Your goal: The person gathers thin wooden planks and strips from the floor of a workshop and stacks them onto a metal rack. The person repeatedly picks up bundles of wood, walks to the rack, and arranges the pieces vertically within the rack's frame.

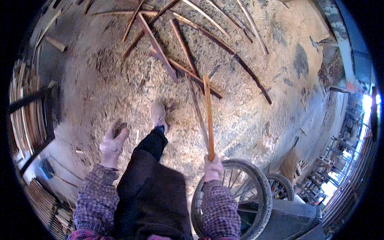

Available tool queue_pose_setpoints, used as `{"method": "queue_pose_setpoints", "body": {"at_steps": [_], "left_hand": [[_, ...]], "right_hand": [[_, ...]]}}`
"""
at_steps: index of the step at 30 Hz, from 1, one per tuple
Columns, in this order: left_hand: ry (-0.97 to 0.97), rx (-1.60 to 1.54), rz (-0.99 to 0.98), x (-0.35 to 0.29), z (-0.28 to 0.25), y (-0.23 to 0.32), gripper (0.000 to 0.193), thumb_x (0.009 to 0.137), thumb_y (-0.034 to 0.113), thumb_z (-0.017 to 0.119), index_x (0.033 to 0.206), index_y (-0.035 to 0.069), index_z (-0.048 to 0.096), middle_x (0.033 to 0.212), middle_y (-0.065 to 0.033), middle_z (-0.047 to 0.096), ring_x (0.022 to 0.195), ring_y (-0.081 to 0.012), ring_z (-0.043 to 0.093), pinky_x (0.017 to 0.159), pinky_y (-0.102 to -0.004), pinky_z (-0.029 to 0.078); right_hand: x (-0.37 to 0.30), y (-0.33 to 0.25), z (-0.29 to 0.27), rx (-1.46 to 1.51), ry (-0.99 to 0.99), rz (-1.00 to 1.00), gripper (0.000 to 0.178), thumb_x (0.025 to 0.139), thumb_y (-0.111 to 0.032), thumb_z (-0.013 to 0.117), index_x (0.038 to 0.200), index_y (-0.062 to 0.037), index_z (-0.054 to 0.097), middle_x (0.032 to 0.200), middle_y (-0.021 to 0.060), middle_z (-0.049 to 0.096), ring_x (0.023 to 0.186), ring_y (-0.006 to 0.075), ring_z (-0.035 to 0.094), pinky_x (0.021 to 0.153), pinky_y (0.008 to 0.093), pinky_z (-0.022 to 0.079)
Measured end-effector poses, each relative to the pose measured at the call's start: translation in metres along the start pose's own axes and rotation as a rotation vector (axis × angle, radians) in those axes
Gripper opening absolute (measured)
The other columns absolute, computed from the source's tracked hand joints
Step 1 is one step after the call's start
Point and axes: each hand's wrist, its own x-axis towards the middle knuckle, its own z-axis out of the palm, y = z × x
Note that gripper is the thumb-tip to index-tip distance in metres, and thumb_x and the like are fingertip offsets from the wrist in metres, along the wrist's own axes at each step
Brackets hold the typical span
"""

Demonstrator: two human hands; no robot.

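Note:
My right hand (213,168), in a pale glove, is closed round the near end of a long, thin wooden strip (208,116), which points away from me. A second, greyer wooden strip (197,108) runs down to the same hand; whether it is gripped too I cannot tell. Off to the left, my left hand (112,146), also gloved, hangs over the floor with its thumb apart from its fingers. Nothing plainly sits in it, though a dark patch shows between the fingers. Several brown wooden strips (184,48) lie scattered and crossing on the floor ahead.
Sawdust or chips cover the floor (240,124). A spoked wheel (264,200) stands beside my right forearm, with a second wheel (289,188) behind it and a dark cart body (288,218) alongside. Stacked boards (26,108) line the left side. A broom (290,162) is at right.

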Motion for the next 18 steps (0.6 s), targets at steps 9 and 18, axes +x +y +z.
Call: {"method": "queue_pose_setpoints", "body": {"at_steps": [9, 18], "left_hand": [[0.196, 0.945, 0.203, 0.272, 0.158, 0.021, 0.084, 0.068, 0.062, 0.059, 0.116, -0.004, 0.040, 0.105, -0.0294, 0.053, 0.100, -0.0378, 0.053, 0.087, -0.0394, 0.040], [0.327, 0.791, 0.585, 0.414, 0.233, -0.036, 0.068, 0.062, 0.035, 0.075, 0.108, -0.002, 0.040, 0.098, -0.0235, 0.050, 0.092, -0.0331, 0.053, 0.078, -0.0381, 0.045]], "right_hand": [[0.276, -0.213, 0.008, -0.120, 0.169, -0.384, 0.061, 0.075, -0.050, 0.058, 0.119, -0.0111, 0.044, 0.106, 0.0126, 0.055, 0.092, 0.0290, 0.057, 0.077, 0.0422, 0.046], [0.334, -0.246, 0.056, -0.082, 0.050, -0.531, 0.105, 0.057, -0.038, 0.078, 0.136, -0.0058, 0.016, 0.111, 0.0191, 0.052, 0.099, 0.0361, 0.054, 0.084, 0.0402, 0.044]]}}
